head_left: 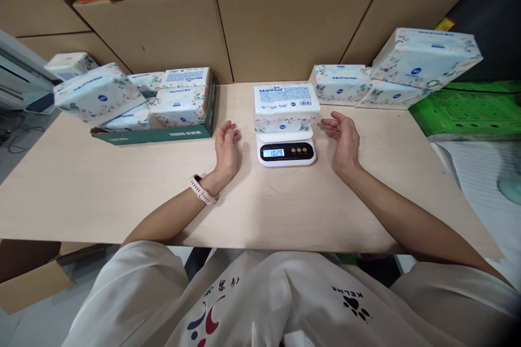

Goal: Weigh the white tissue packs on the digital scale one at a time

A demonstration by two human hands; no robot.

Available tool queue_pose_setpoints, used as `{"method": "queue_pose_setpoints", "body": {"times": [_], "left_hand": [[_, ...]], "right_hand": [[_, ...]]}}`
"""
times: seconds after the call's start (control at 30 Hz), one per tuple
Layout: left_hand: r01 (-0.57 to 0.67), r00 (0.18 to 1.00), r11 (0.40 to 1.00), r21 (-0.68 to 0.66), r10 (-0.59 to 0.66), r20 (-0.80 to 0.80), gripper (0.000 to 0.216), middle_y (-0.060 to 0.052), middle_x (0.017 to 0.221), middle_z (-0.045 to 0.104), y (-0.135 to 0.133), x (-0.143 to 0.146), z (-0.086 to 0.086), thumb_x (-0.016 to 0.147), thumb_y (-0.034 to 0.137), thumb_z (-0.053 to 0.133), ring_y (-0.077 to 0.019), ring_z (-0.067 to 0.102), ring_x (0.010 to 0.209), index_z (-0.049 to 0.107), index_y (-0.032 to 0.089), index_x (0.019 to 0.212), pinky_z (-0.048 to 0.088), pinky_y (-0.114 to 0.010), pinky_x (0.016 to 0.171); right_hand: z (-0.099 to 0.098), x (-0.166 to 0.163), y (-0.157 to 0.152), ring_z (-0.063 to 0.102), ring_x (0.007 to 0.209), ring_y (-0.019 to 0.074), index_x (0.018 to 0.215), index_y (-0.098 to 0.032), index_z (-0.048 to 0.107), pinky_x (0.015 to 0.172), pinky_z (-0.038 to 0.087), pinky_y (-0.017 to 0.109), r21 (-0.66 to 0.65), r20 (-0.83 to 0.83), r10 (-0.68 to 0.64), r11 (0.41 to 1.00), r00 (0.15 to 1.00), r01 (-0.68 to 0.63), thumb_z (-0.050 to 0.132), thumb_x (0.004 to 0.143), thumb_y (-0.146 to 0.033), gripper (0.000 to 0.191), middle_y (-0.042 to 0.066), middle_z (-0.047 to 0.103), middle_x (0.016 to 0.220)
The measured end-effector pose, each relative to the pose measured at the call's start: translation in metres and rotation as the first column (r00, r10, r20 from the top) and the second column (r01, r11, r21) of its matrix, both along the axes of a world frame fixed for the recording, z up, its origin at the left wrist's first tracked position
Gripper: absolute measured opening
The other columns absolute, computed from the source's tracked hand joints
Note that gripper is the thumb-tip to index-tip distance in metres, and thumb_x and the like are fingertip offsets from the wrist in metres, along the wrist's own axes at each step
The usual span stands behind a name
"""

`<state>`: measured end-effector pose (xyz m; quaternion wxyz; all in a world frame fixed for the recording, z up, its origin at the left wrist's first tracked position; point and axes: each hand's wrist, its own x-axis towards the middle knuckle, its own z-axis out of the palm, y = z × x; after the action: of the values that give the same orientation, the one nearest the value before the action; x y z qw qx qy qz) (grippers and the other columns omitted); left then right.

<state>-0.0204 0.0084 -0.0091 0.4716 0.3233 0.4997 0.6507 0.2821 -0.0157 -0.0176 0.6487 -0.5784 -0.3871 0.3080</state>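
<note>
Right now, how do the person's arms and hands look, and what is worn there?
The left hand and right hand are bare, without gloves. Loose, whitish short sleeves leave the forearms uncovered. A pale, slotted band circles the left wrist; the right wrist shows none.

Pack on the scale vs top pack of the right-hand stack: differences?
Support: the scale pack sits on the white scale; the top pack rests on another pack.
Visible print: the scale pack shows a barcode and text block; the top pack shows mostly floral print.
Hands: the scale pack lies between the left hand and right hand; the top pack lies beyond the right.
Shared: white, floral, "Manhua" lettering.
</note>
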Motion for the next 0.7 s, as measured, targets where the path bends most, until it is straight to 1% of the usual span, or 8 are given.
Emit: {"method": "queue_pose_setpoints", "body": {"times": [0.1, 0.23, 0.43, 0.57, 0.7], "left_hand": [[0.007, 1.0, 1.0, 0.007, -0.007, -0.006, 0.018, -0.009, 0.13, 0.077, 0.0019, -0.0011, -0.0037, 0.102, 0.027, 0.073, -0.0187, 0.074, 0.108, 0.072, 0.024, 0.119, 0.065, -0.035, 0.108], [0.025, 0.999, 1.0, 0.017, -0.024, -0.029, 0.021, -0.01, 0.132, 0.076, 0.0037, -0.0018, -0.0075, 0.101, 0.032, 0.075, -0.0195, 0.074, 0.108, 0.071, 0.024, 0.12, 0.065, -0.038, 0.112], [0.021, 0.999, 1.0, 0.014, -0.021, -0.033, 0.019, -0.01, 0.131, 0.077, 0.0038, -0.0002, -0.0081, 0.102, 0.029, 0.073, -0.019, 0.074, 0.107, 0.072, 0.024, 0.121, 0.066, -0.039, 0.113], [0.02, 0.999, 1.0, 0.017, -0.02, -0.03, 0.019, -0.01, 0.132, 0.077, 0.0037, 0.0003, -0.0071, 0.103, 0.027, 0.072, -0.0198, 0.075, 0.109, 0.072, 0.024, 0.121, 0.065, -0.04, 0.115], [0.028, 0.999, 0.999, 0.029, -0.027, -0.036, 0.022, -0.011, 0.132, 0.076, 0.0011, -0.0051, -0.0111, 0.102, 0.032, 0.076, -0.0206, 0.075, 0.109, 0.072, 0.024, 0.122, 0.065, -0.043, 0.116]], "right_hand": [[-0.0018, 0.0015, 0.0002, 0.081, 0.121, 0.0301, 0.13, -0.026, 0.075, 0.125, 0.059, 0.059, -0.002, 0.001, -0.003, 1.0, 1.0, 0.003, 0.055, 0.1, -0.094, 0.077, 0.01, 0.084, 0.121], [-0.0024, 0.0024, -0.0008, 0.081, 0.12, 0.0291, 0.129, -0.027, 0.076, 0.129, 0.058, 0.06, 0.009, -0.017, 0.003, 1.0, 1.0, -0.003, 0.058, 0.099, -0.095, 0.076, 0.009, 0.086, 0.121], [0.0027, -0.0005, -0.0027, 0.082, 0.119, 0.0292, 0.126, -0.026, 0.077, 0.125, 0.059, 0.06, -0.005, -0.02, -0.004, 1.0, 1.0, 0.003, 0.058, 0.098, -0.09, 0.072, 0.009, 0.085, 0.119], [0.0062, -0.0025, -0.0031, 0.081, 0.118, 0.0287, 0.125, -0.027, 0.076, 0.125, 0.059, 0.06, -0.019, -0.02, -0.003, 1.0, 1.0, 0.003, 0.058, 0.099, -0.088, 0.069, 0.008, 0.085, 0.118], [0.0073, -0.0021, -0.0095, 0.081, 0.12, 0.0284, 0.129, -0.027, 0.074, 0.125, 0.059, 0.059, -0.003, 0.001, -0.02, 1.0, 1.0, 0.02, 0.056, 0.103, -0.089, 0.069, 0.008, 0.085, 0.121]]}}
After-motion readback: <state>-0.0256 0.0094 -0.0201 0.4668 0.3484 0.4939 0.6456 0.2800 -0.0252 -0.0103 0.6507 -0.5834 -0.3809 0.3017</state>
